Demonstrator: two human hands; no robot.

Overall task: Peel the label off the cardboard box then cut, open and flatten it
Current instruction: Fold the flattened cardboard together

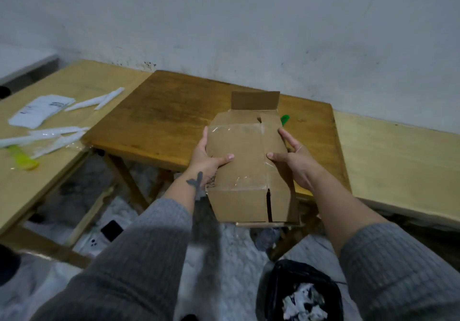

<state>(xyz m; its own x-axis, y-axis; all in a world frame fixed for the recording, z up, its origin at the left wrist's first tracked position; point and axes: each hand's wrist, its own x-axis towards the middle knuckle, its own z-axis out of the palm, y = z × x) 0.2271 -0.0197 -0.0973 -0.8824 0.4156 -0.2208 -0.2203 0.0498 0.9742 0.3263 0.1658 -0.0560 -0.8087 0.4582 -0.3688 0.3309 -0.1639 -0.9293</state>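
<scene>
A brown cardboard box (246, 161) is held over the near edge of the dark wooden table (161, 121). Its far flap stands up and its near end hangs past the table edge, with a slit between the near flaps. Bits of clear tape cling to its top face. My left hand (205, 157) grips the box's left side, thumb on top. My right hand (292, 157) grips the right side, thumb on top too. A green-handled tool (285, 120) peeks out behind the box on the table.
A lighter table (74, 81) on the left holds white peeled labels (41, 110), tape strips (95, 101) and a yellow-green handled tool (21, 157). Another pale table (398, 161) stands on the right. A black bin (302, 293) with paper scraps sits on the floor below.
</scene>
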